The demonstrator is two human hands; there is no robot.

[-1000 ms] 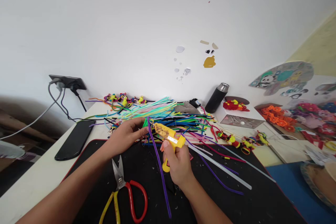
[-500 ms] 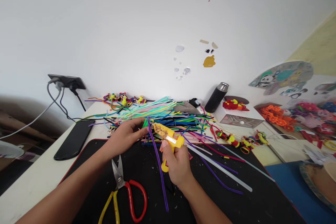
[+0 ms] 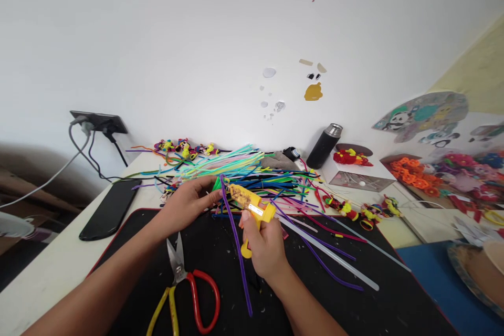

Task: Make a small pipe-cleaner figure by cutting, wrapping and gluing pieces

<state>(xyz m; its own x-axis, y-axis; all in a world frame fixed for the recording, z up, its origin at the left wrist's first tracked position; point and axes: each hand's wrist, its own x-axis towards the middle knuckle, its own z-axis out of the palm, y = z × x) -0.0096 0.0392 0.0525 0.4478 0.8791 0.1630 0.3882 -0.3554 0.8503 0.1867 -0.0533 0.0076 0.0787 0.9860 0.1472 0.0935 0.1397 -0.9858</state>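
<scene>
While right hand (image 3: 268,249) grips glue gun (image 3: 252,210), left hand (image 3: 189,203) pinches purple pipe cleaner (image 3: 236,241) — gluing step; next likely needs steady nozzle contact.

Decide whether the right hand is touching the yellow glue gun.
Touching. The head view shows the right hand wrapped round the handle of the yellow glue gun, fingers closed on it.
</scene>
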